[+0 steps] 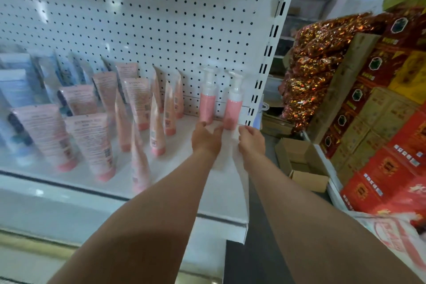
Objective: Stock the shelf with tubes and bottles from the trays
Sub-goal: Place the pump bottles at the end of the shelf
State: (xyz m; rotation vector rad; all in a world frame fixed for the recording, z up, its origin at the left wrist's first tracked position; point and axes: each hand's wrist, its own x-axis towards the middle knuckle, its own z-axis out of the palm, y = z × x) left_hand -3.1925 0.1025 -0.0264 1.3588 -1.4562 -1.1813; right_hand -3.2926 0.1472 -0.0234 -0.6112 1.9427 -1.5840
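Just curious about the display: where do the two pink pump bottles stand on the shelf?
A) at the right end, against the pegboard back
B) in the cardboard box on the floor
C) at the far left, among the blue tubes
A: both pump bottles stand upright at the shelf's right end, against the pegboard.

Bright even light; motion blur at left; wide-angle bowing at edges

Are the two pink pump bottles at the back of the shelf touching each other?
Apart. The head view shows a strip of white pegboard between the left pump bottle and the right pump bottle, from pumps down to bases.
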